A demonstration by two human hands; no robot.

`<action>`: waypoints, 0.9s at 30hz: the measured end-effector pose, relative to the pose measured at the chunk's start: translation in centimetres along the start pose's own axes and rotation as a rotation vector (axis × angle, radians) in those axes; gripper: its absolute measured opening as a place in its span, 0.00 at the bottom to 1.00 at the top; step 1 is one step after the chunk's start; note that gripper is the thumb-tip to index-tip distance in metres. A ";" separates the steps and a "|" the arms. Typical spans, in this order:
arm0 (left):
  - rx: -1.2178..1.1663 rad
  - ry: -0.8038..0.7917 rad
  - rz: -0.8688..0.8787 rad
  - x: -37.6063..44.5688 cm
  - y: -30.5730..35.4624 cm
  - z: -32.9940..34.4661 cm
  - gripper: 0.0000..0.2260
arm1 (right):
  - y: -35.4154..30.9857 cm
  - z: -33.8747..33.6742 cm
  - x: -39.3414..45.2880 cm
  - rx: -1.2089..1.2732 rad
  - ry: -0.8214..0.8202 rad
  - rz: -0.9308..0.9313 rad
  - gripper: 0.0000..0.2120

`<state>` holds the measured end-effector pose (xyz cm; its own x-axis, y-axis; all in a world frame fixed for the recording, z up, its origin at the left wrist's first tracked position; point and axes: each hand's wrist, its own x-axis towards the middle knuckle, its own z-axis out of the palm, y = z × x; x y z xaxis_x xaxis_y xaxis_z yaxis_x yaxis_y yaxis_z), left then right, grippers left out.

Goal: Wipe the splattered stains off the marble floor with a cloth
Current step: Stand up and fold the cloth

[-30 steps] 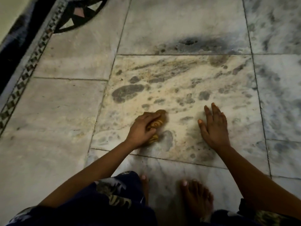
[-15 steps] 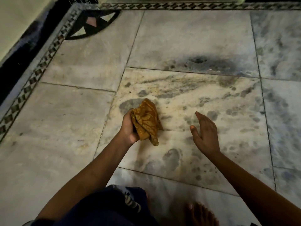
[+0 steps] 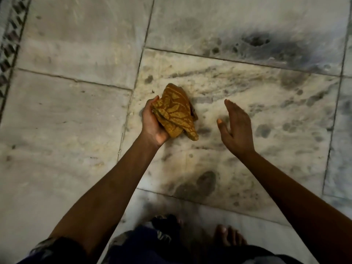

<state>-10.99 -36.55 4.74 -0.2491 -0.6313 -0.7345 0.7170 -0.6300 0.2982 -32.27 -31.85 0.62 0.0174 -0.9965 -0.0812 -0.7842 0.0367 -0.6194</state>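
My left hand [image 3: 153,122] holds a bunched mustard-yellow patterned cloth [image 3: 175,113], palm turned up, lifted off the floor. A short way to its right, my right hand [image 3: 235,128] hovers open with its fingers straight and nothing in it. Below both hands lies the marble floor [image 3: 66,115], and the tile under them carries grey and dark splattered stains [image 3: 262,130]. A large dark smear [image 3: 257,41] marks the tile farther away, and another dark blot [image 3: 198,184] sits near my feet.
My bare foot [image 3: 228,236] and dark patterned clothing [image 3: 152,244] fill the bottom edge. A patterned inlay border [image 3: 11,35] runs along the far left. Tile joints cross the floor around the stained slab.
The left hand lifted the cloth from the floor and turned palm up. The right hand came off the marble and now hovers. The view tilted down and shifted.
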 end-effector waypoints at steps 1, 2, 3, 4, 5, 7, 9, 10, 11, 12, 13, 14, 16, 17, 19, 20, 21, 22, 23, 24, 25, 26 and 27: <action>0.010 0.008 -0.015 -0.7 0.5 0.7 0.24 | -1.0 -1.2 0.1 -0.007 -0.006 -0.008 0.28; 0.005 0.006 -0.025 -1.3 0.9 1.2 0.24 | -1.5 -1.6 0.0 -0.007 -0.013 -0.013 0.28; 0.003 0.025 -0.033 -2.9 1.7 2.6 0.24 | -3.1 -3.5 -0.1 -0.012 -0.025 -0.002 0.28; 0.005 0.025 -0.039 -3.7 1.7 3.0 0.24 | -3.6 -4.0 -0.4 -0.016 -0.035 -0.008 0.28; -0.013 0.018 -0.038 -4.4 1.8 3.5 0.25 | -4.2 -4.7 -0.6 -0.016 -0.045 -0.006 0.28; -0.017 0.015 -0.035 -7.6 3.3 5.9 0.27 | -7.2 -8.2 -0.8 -0.020 -0.054 -0.018 0.27; -0.025 0.019 -0.030 -11.5 4.8 9.1 0.24 | -10.5 -12.4 -1.0 -0.001 -0.020 -0.005 0.27; -0.041 0.009 -0.034 -13.2 5.5 10.6 0.23 | -11.7 -14.1 -1.1 0.010 -0.004 0.004 0.27; -0.026 0.009 -0.027 -15.5 6.4 12.5 0.22 | -13.6 -16.4 -1.2 0.017 0.010 0.003 0.27; -0.022 0.008 -0.024 -17.4 7.0 14.1 0.21 | -15.1 -18.2 -1.5 0.026 0.021 0.008 0.27; -0.014 0.009 -0.010 -19.7 8.1 16.0 0.21 | -17.1 -20.7 -1.6 0.039 0.041 0.011 0.27; -0.008 0.009 -0.004 -21.7 8.8 17.8 0.21 | -18.7 -22.6 -1.8 0.044 0.046 0.008 0.27; -0.001 -0.001 0.010 -26.0 10.4 21.5 0.23 | -22.1 -26.9 -2.2 0.048 0.056 0.001 0.28; 0.007 -0.012 0.021 -28.1 11.2 23.2 0.25 | -23.9 -28.9 -2.5 0.054 0.063 -0.001 0.28; 0.036 -0.013 0.056 -33.2 12.9 27.4 0.23 | -28.0 -33.6 -3.1 0.075 0.089 -0.014 0.28; 0.041 -0.014 0.068 -35.5 13.6 29.1 0.22 | -29.9 -35.7 -3.3 0.089 0.097 -0.018 0.28; 0.050 -0.022 0.081 -38.3 14.6 31.1 0.22 | -32.3 -38.4 -3.6 0.102 0.108 -0.035 0.29; 0.056 -0.026 0.097 -40.7 15.3 32.8 0.21 | -34.4 -40.6 -4.0 0.111 0.119 -0.044 0.29; 0.068 -0.031 0.113 -43.3 15.7 34.4 0.21 | -36.4 -42.9 -4.6 0.118 0.140 -0.057 0.28; 0.093 -0.030 0.130 -45.5 16.2 35.9 0.21 | -38.0 -44.7 -5.1 0.137 0.146 -0.075 0.28; 0.100 -0.037 0.148 -47.5 16.6 37.3 0.21 | -39.5 -46.4 -5.6 0.158 0.146 -0.090 0.28; 0.102 -0.032 0.164 -50.0 16.9 38.9 0.21 | -41.2 -48.5 -6.2 0.174 0.147 -0.111 0.28; 0.089 -0.027 0.174 -51.8 16.9 40.0 0.21 | -42.4 -49.9 -6.8 0.186 0.138 -0.114 0.29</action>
<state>-11.96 -32.59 72.22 -0.1451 -0.7452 -0.6509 0.6904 -0.5475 0.4729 -30.07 -30.39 66.45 0.0044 -0.9953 0.0970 -0.6544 -0.0762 -0.7523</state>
